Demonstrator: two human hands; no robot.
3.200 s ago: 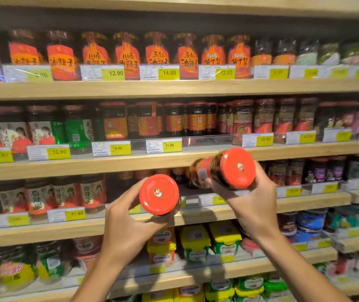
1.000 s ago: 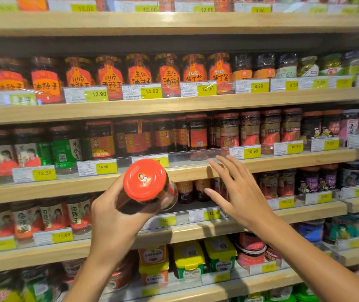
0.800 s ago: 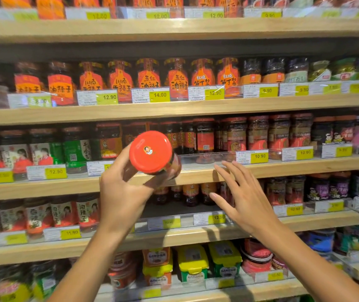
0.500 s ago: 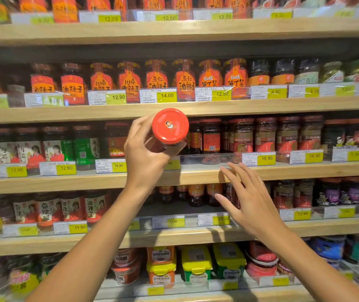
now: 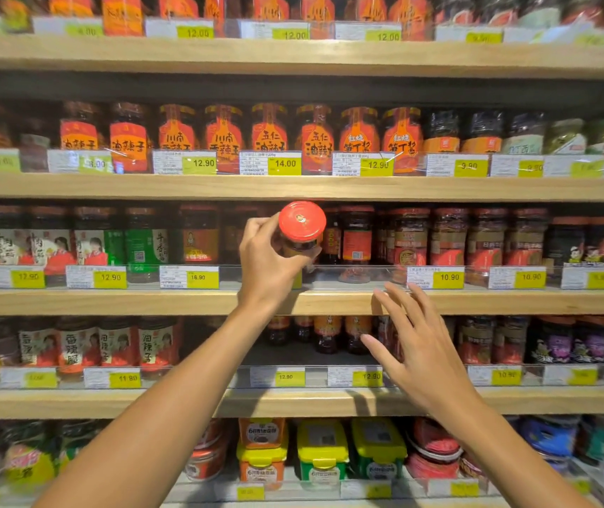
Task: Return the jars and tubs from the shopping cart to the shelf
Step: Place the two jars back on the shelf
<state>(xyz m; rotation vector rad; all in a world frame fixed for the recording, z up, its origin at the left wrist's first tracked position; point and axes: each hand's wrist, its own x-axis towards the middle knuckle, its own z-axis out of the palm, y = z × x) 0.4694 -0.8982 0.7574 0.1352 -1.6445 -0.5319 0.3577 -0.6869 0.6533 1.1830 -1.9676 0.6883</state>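
Note:
My left hand (image 5: 269,264) grips a glass jar with a red lid (image 5: 301,229), tilted with the lid toward me. It is raised to the third shelf (image 5: 183,301), just in front of a gap among dark red-labelled jars (image 5: 356,243). My right hand (image 5: 417,352) is empty, with fingers spread, and hovers in front of the shelf below, close to that shelf's small jars (image 5: 326,333). The shopping cart is out of view.
Wooden shelves stacked with sauce jars fill the view, each edge lined with clear rails and yellow price tags (image 5: 285,166). Orange-labelled jars (image 5: 269,137) stand above. Yellow and green tubs (image 5: 322,449) sit on the lowest visible shelf.
My right hand has let go of its jar on the shelf and is now empty. My left hand has lifted its red-lidded jar up and rightward to the third shelf's gap.

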